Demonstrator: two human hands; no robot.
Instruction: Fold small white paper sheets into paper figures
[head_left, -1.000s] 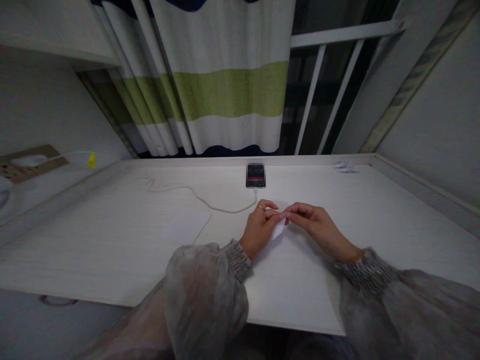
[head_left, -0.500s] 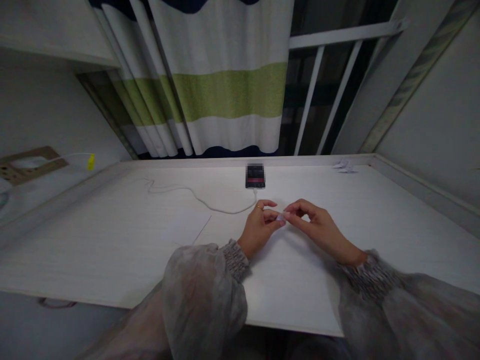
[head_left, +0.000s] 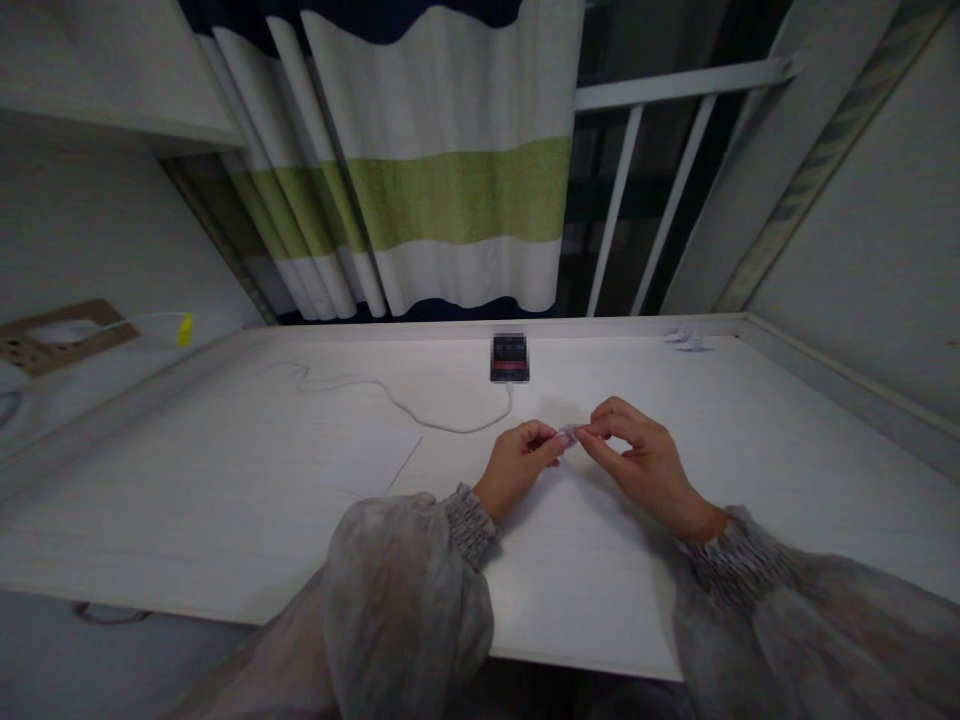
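Observation:
A small folded piece of white paper [head_left: 568, 434] is pinched between my two hands above the white desk. My left hand [head_left: 520, 462] grips its left end between thumb and curled fingers. On the other side, my right hand [head_left: 637, 459] pinches the right end with thumb and fingertips. The fingers cover much of the paper, so its exact shape cannot be made out. Left of my left forearm, a flat white sheet [head_left: 375, 455] lies on the desk.
A phone [head_left: 510, 358] lies toward the back of the desk [head_left: 187, 500], with a white cable [head_left: 420, 416] running left from it. Several folded white paper pieces [head_left: 688, 338] sit at the back right. A socket panel [head_left: 101, 325] is on the left wall; a striped curtain [head_left: 457, 195] hangs behind.
The raised fingers of my left hand have curled down around the paper. My right hand has shifted its pinch slightly, and more of the paper shows between the hands.

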